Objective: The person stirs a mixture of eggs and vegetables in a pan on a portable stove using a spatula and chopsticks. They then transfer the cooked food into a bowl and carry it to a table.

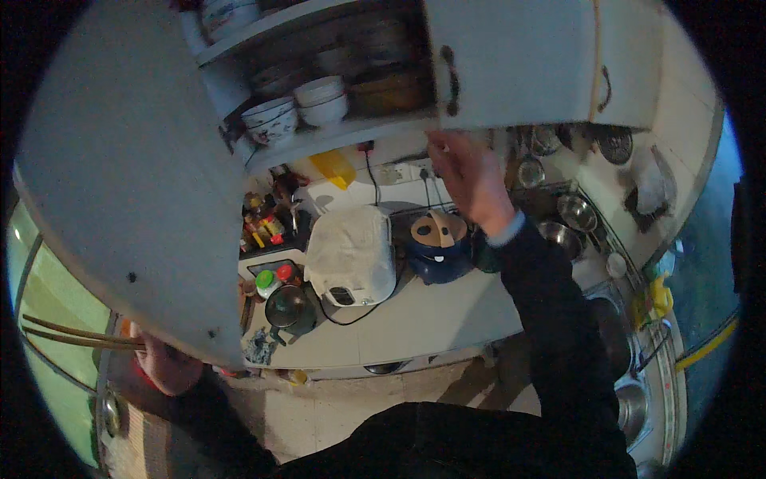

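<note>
My left hand point(170, 368) is at the lower left, shut on a pair of wooden chopsticks point(81, 340) that point left. The lower edge of an open white cabinet door point(149, 197) hides part of that hand. My right hand point(470, 179) is raised at the bottom edge of the shut cabinet door point(517, 66). Blur hides whether its fingertips touch that door or grip anything. Between the doors, the open cabinet shelf point(377, 127) bears stacked patterned bowls point(270, 120) and plain white bowls point(322, 100).
Below are a cloth-covered appliance point(350, 254), a dark blue cooker point(440, 251), a dark pot point(290, 311) and several condiment bottles point(263, 224) on the counter point(431, 317). Steel pans point(577, 212) and a sink point(631, 413) lie to the right. The open door juts out over the counter's left side.
</note>
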{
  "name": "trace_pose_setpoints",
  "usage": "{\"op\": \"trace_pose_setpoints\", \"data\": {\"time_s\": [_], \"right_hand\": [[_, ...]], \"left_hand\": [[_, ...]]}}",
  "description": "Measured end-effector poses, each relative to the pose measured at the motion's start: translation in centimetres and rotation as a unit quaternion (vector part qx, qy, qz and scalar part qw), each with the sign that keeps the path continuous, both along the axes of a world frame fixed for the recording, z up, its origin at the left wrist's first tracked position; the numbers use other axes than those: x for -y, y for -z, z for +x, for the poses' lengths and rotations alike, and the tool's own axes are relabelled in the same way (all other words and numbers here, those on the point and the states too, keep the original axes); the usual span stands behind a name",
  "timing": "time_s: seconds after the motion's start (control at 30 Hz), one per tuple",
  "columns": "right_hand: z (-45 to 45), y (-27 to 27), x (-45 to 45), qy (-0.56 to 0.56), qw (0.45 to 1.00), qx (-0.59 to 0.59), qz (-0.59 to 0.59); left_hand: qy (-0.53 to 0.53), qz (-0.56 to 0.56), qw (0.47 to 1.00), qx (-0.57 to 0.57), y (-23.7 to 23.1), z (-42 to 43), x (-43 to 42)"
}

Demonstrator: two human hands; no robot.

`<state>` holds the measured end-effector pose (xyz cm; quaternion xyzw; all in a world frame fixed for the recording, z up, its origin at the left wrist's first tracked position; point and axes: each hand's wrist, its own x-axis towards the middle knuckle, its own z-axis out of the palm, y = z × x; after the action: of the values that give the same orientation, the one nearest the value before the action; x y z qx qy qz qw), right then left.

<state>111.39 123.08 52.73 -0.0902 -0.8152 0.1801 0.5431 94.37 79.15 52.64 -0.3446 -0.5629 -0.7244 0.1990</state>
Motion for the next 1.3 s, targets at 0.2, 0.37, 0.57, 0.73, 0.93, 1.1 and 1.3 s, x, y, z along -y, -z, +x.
{"op": "trace_pose_setpoints", "data": {"time_s": [0.2, 0.37, 0.57, 0.73, 0.93, 1.1, 1.3], "right_hand": [[-11.4, -8.5, -3.5, 0.168, 0.948, 0.171, 0.211], [-14.5, -11.5, -5.7, 0.207, 0.912, 0.305, 0.180], [-15.8, -12.3, -7.5, 0.280, 0.913, 0.261, 0.141], [-14.1, -13.2, -4.6, 0.247, 0.957, 0.060, 0.137], [-3.8, -9.6, 2.2, 0.099, 0.993, -0.016, 0.057], [10.5, 3.2, 4.6, 0.060, 0.998, 0.010, 0.004], [27.9, 21.1, -1.0, 0.110, 0.857, -0.133, -0.485]], "left_hand": [[0.085, 0.186, 0.957, 0.207, 2.6, -7.0, 9.6], [0.100, 0.223, 0.939, 0.240, 4.8, -9.9, 12.5], [0.149, 0.222, 0.924, 0.273, 5.1, -9.6, 11.0], [0.187, 0.127, 0.969, 0.097, 3.1, -4.8, 5.5], [0.269, 0.026, 0.962, 0.035, -2.0, 1.9, -2.1], [0.223, 0.005, 0.971, 0.081, -4.0, 7.3, -10.5], [0.144, -0.091, 0.984, -0.059, -4.4, 8.9, -24.8]]}}
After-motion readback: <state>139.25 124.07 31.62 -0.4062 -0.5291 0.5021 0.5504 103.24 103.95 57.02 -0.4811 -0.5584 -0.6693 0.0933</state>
